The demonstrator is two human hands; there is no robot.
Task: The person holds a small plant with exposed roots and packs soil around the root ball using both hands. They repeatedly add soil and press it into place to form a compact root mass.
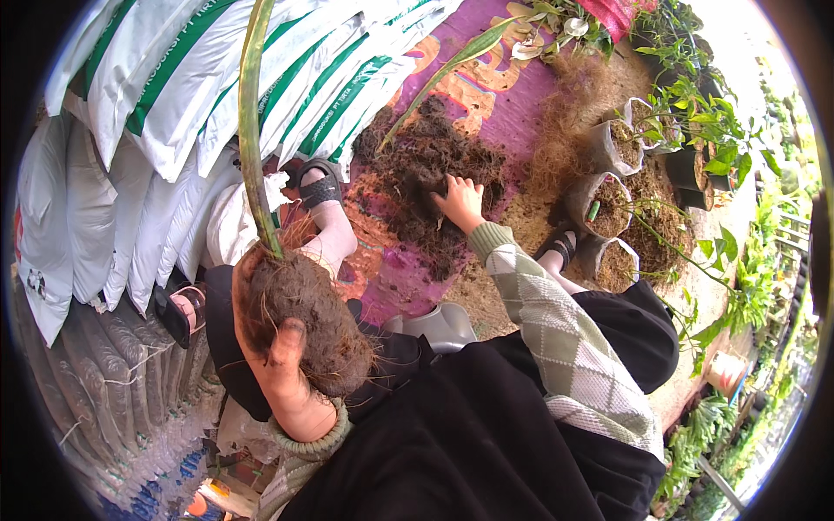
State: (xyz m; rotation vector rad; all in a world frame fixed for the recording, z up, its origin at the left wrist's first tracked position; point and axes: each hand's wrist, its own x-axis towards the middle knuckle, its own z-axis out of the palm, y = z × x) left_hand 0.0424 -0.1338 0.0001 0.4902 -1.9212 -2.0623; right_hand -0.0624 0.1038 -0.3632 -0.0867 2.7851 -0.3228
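My left hand (287, 365) is wrapped around a soil-caked root ball (313, 319) above my lap, its thumb pressed on the near side. Fine roots stick out all over the ball. From its top rises a long, stiff green leaf (251, 117) that runs out of view at the upper edge. My right hand (461, 202) rests with fingers apart at the edge of a heap of dark, root-filled soil (449, 156) on a pink printed sheet (521, 91). Another long leaf (449, 68) stands at the heap's far left side.
White and green plastic sacks (326, 91) are stacked at upper left. Several soil-filled grow bags (609, 202) stand on the right, near potted leafy plants (710, 130). A grey plastic object (443, 325) lies between my legs. Dry fibre (567, 124) covers ground beside the sheet.
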